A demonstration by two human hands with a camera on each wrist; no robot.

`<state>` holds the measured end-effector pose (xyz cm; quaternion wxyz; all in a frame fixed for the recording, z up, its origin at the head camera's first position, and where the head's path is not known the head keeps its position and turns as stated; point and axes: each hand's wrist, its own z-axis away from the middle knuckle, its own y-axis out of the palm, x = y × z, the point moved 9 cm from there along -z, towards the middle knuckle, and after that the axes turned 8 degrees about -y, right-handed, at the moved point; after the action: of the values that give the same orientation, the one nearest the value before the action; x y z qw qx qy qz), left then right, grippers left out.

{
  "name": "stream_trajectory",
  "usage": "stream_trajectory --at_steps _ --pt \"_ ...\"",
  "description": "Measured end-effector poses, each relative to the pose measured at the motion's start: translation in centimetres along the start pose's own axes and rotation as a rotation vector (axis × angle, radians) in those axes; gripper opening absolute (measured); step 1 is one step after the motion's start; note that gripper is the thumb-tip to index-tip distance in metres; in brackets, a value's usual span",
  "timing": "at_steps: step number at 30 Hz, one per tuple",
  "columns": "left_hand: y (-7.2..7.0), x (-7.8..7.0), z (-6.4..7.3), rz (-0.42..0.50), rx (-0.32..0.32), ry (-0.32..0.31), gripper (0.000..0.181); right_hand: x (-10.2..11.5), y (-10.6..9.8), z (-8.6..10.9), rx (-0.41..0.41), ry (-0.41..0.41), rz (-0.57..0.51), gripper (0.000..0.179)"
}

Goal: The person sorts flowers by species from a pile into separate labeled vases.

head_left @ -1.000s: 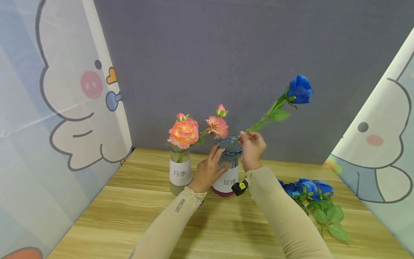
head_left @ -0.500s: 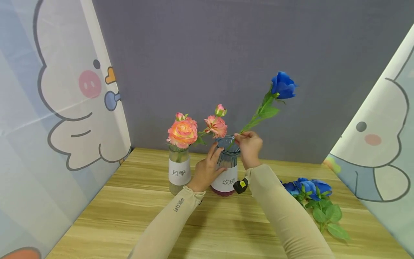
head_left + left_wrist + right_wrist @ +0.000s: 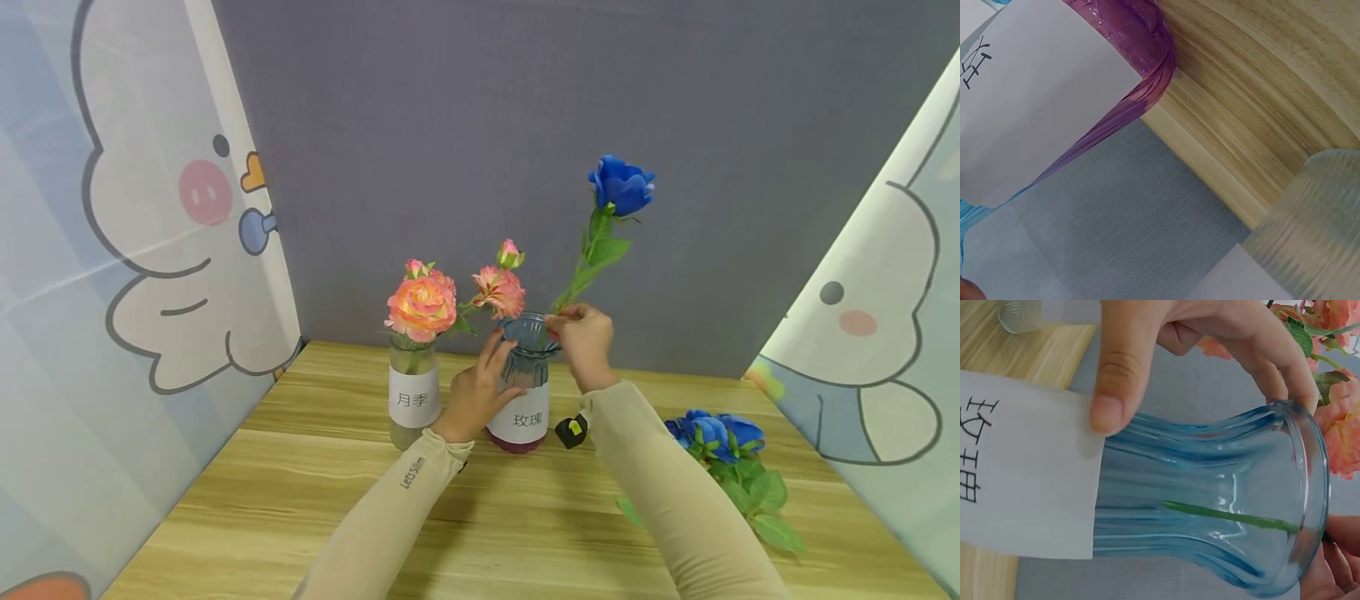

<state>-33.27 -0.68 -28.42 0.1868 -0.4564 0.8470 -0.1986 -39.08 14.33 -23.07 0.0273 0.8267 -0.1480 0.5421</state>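
My right hand (image 3: 585, 337) pinches the green stem of a blue artificial rose (image 3: 622, 185) at the rim of a blue glass vase (image 3: 527, 365). The bloom stands high above the vase, leaning slightly right. Through the glass in the right wrist view, the stem's lower end (image 3: 1229, 515) shows inside the neck, above the white label (image 3: 1035, 469). My left hand (image 3: 480, 392) holds the vase from its left, fingertips at the rim and thumb on its side near the label. The vase is upright, with a purple base (image 3: 1141, 37).
Left of it stands a clear ribbed vase (image 3: 402, 433), also labelled, holding pink-orange flowers (image 3: 422, 308). One spray leans over toward the blue vase. More blue roses (image 3: 720, 435) lie on the wooden table at right, partly behind my right sleeve. A grey wall (image 3: 450, 125) rises behind.
The rose has swung from a strong rightward lean toward upright, its bloom moving left and slightly up. My right hand stays near the rim; my left hand keeps its hold on the vase.
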Motion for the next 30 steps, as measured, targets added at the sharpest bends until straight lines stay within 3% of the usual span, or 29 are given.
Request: stream_trajectory --at_steps 7,13,17,20,22,25,30 --pt "0.0 0.0 -0.1 0.011 0.006 0.003 0.082 0.5 -0.1 0.2 0.063 -0.064 0.097 0.014" --pt "-0.1 -0.1 0.0 0.005 -0.008 0.01 0.082 0.7 0.2 0.0 0.117 -0.073 0.152 0.015" --pt "-0.1 -0.2 0.0 0.0 -0.007 0.012 0.081 1.4 0.7 -0.1 0.233 -0.129 0.368 0.025" --pt "-0.1 -0.2 0.0 0.006 0.004 0.006 0.081 1.4 0.8 0.1 0.343 -0.111 0.461 0.032" --pt "0.0 -0.1 0.0 0.017 0.018 -0.004 0.08 1.2 0.5 0.3 0.39 -0.043 0.403 0.034" --pt "0.1 0.0 0.0 0.026 0.034 -0.019 0.079 0.7 -0.5 0.6 0.394 0.049 0.297 0.033" --pt "0.2 0.1 -0.1 0.026 0.04 -0.031 0.079 0.0 -2.2 0.8 0.386 0.124 0.216 0.038"
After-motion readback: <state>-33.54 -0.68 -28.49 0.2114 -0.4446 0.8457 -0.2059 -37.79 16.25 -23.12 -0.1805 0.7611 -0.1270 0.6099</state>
